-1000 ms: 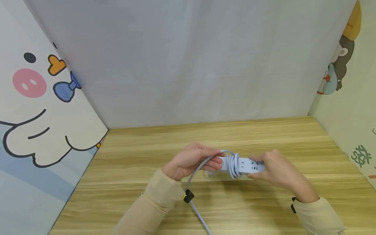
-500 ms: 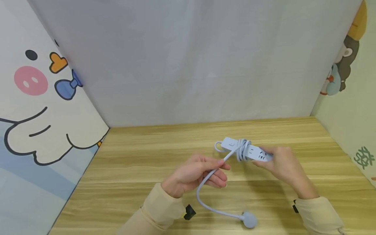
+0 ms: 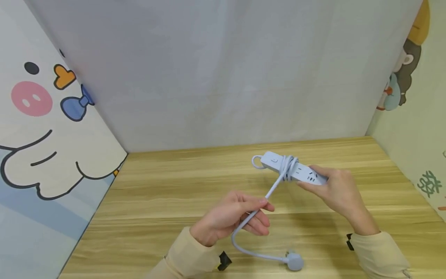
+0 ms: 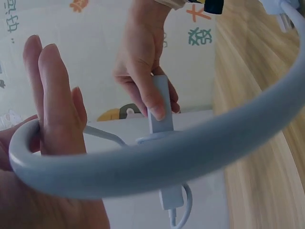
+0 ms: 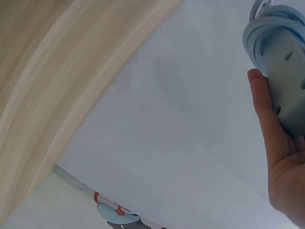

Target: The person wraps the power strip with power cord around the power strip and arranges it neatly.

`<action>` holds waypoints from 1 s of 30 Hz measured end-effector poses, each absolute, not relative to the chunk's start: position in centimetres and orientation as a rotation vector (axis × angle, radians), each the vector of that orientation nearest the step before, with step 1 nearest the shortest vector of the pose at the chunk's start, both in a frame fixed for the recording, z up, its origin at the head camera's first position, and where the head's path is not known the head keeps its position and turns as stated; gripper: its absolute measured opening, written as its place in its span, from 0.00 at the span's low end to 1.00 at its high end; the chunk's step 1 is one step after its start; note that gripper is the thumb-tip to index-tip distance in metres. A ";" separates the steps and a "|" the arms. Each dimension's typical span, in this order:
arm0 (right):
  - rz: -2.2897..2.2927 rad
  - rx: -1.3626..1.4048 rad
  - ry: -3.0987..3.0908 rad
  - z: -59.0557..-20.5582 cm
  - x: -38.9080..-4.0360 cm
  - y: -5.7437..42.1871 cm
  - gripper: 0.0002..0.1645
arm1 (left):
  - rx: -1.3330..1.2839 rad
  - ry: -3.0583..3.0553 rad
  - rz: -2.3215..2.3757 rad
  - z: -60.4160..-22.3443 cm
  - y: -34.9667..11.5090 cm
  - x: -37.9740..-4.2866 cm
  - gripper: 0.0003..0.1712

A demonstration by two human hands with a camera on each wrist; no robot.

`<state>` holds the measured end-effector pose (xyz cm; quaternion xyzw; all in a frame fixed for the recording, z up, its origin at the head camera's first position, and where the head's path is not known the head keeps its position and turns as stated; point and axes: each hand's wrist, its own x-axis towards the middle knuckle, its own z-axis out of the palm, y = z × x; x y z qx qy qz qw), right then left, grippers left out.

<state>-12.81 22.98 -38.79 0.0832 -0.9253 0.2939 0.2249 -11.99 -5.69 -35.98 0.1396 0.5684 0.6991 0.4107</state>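
My right hand (image 3: 339, 190) grips the right end of a white power strip (image 3: 304, 174), raised over the table and tilted with its switch end up to the left. Several turns of its cord (image 3: 289, 167) are wound round the middle of the strip. From these turns a free length runs down to my left hand (image 3: 237, 215), which pinches it between thumb and forefinger. Past that hand the cord bends round to a plug (image 3: 295, 261) near the table's front. In the left wrist view the cord (image 4: 143, 167) loops large across the foreground. The right wrist view shows the strip's underside (image 5: 286, 81).
The wood-grain table (image 3: 167, 186) ends at a plain pale backdrop (image 3: 223, 77). On the left stands a panel with a cartoon duck (image 3: 38, 97), on the right a pale green panel (image 3: 428, 135) with a cartoon figure.
The power strip has risen and tilted, its switch end lifting away from me. My left hand has drawn the cord down and back, and the plug has come into view at the front.
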 end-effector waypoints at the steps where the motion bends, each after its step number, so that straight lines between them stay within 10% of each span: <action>1: 0.822 0.229 -2.530 -38.8 -12.8 22.9 0.31 | 0.354 1.444 1.759 -36.0 -5.6 -11.9 0.22; 30: 1.315 -0.131 -2.240 -37.3 -12.1 22.3 0.31 | 0.443 1.596 1.653 -36.4 -5.1 -11.8 0.21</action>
